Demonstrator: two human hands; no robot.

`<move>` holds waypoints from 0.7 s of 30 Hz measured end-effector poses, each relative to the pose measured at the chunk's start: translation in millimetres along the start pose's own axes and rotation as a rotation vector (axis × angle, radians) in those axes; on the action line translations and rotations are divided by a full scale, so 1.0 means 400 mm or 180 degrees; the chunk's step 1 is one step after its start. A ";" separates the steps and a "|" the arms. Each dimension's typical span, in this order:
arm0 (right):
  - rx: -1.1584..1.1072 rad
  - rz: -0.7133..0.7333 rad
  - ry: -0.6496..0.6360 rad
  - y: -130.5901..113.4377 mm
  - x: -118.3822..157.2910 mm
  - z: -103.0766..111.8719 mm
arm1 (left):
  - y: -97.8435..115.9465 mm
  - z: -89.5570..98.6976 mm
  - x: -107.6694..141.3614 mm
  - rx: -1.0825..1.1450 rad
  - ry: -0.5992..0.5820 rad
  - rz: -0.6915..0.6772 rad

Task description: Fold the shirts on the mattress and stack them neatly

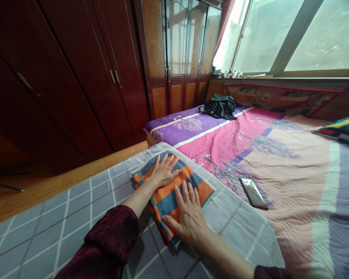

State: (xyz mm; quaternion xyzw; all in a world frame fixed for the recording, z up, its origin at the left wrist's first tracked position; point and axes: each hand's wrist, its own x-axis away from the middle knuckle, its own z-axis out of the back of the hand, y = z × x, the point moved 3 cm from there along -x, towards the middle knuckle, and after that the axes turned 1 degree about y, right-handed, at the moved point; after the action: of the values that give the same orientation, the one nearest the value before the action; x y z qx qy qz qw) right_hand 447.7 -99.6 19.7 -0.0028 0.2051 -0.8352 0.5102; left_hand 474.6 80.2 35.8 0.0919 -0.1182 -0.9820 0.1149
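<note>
A folded cloth (168, 203) with orange and grey-blue bands lies on the grey checked cover (101, 193). My left hand (163, 171) rests palm down on the far left part of the cloth, fingers spread. Nearer to me and to the right, my right hand (189, 215) lies flat over the cloth's right part, its thumb out to the left. Neither hand grips anything. Both palms hide part of the cloth. Dark red shows at its near left edge.
A phone (253, 193) lies on the striped quilt (291, 174) at the right. Farther back is a heap of black clothing (220, 106). Dark red wardrobes (75, 77) stand at the left, and a green and yellow striped item (346, 130) sits at the right edge.
</note>
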 end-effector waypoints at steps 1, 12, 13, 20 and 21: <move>0.0005 -0.0008 0.0039 0.006 0.011 -0.003 | -0.007 0.002 -0.004 0.0027 0.0043 0.0074; 0.0014 -0.0146 0.0086 0.008 0.043 0.009 | -0.195 0.041 0.004 0.0781 0.0610 0.1411; -0.0003 -0.0142 0.0004 0.009 0.036 0.023 | -0.200 0.050 0.027 0.0833 0.0749 0.1486; 0.0073 -0.0170 0.0166 0.060 -0.112 0.109 | -0.105 0.025 0.223 0.1195 0.2070 0.2277; 0.0043 -0.0236 0.0151 0.072 -0.135 0.101 | -0.081 0.008 0.241 0.1303 0.2140 0.2379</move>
State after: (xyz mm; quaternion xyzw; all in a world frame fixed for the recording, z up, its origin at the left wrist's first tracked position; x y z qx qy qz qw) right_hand 506.6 -78.6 57.8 0.0128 0.2113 -0.8547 0.4739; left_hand 375.1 87.7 16.0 0.3732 -0.2884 -0.7476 0.4676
